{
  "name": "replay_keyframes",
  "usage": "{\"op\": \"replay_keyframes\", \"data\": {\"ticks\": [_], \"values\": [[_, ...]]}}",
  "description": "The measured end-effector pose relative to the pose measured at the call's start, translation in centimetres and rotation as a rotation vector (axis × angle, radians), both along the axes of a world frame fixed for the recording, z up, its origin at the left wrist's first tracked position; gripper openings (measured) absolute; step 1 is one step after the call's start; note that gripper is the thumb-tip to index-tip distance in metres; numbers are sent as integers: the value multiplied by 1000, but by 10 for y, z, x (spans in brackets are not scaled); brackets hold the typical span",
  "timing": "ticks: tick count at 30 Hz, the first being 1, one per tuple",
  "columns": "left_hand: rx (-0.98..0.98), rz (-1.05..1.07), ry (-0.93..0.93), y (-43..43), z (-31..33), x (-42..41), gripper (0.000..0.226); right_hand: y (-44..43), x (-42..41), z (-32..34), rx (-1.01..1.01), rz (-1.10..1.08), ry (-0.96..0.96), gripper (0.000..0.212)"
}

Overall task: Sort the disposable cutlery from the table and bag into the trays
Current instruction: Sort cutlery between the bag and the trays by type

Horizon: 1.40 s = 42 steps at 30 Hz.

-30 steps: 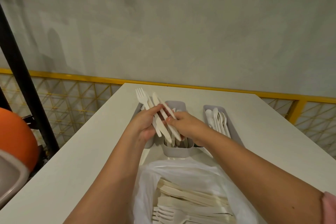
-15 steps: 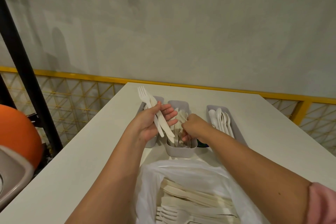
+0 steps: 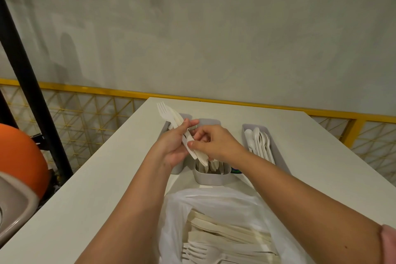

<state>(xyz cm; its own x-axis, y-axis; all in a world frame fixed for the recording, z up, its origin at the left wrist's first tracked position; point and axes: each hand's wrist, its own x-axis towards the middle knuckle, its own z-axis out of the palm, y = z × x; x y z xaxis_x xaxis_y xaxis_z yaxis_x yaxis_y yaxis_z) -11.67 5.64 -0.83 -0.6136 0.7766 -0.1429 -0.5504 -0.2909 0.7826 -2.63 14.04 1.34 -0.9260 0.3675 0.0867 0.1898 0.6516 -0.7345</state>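
Note:
My left hand holds a small bunch of white disposable cutlery, a fork's tines pointing up and away. My right hand pinches the lower end of one piece in that bunch, above the middle tray, which holds knives. The left tray is mostly hidden behind my left hand. The right tray holds several white spoons. In front of me an open clear plastic bag contains more forks and knives.
The white table ends at a yellow railing at the back. A black post and an orange round object stand beyond the table's left edge.
My right hand dipped into the middle tray with the knives it held, then came back up to the bunch in my left hand. The left hand stayed nearly still.

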Motion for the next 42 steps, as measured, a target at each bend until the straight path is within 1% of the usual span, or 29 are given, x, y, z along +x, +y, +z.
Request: {"op": "replay_keyframes", "data": {"ticks": [2,7,11,15,18,20,22,24,27,30,34,37,39,42], "values": [[2,1,-7,1,0,1,29,0,0,-1,-8,-3,-2,9],[-18,9,9,0,-1,0,25,1,2,-1,-24,-30,-10,14],[-35,-16,66,-2,2,2,22,1,1,-2,-77,-53,-13,10],[-31,-54,55,-4,3,3,22,1,1,0,-130,-87,13,8],[-35,-37,52,-5,2,2,24,5,1,0,-168,-139,63,8],[-12,-40,28,-4,2,1,23,9,2,0,-175,-186,159,7],[2,-38,8,-4,1,0,22,14,5,2,-243,-206,273,9],[2,-23,1,-4,1,0,21,17,8,6,-353,-215,372,12],[-26,12,9,-5,3,1,22,19,10,13,-498,-240,484,12],[-47,23,7,-5,2,1,25,23,11,18,-670,-254,543,12],[-66,-2,6,-7,1,-2,23,35,10,20,-969,-250,562,12],[-75,-16,5,-7,2,0,25,41,9,18,-1052,-245,572,6],[-87,-16,8,-8,3,1,26,43,8,15,-1089,-252,592,10],[-100,-16,13,-8,2,0,27,44,4,14,-1078,-297,611,14]]}}
